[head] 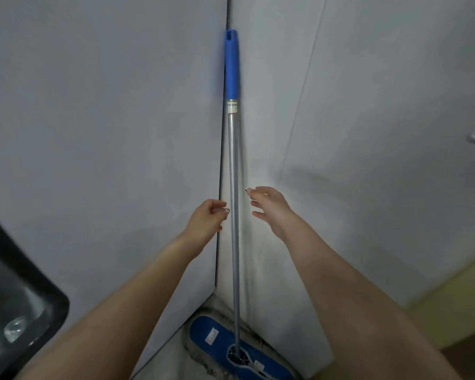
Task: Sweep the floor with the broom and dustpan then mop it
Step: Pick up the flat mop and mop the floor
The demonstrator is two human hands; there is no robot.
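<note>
Mop (235,215) is leaning upright in the wall corner (222,133); we are holding our left hand (206,222) loosely curled against its pole, our right hand (269,207) spread just beside it

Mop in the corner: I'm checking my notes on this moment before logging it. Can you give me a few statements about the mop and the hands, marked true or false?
1. The mop stands upright in the corner where two walls meet. True.
2. The right hand is closed around the pole. False: it is open, just beside the pole.
3. The mop's grip is blue. True.
4. The mop head is red. False: it is blue.
5. The left hand holds a dustpan. False: it is empty, at the pole.
</note>
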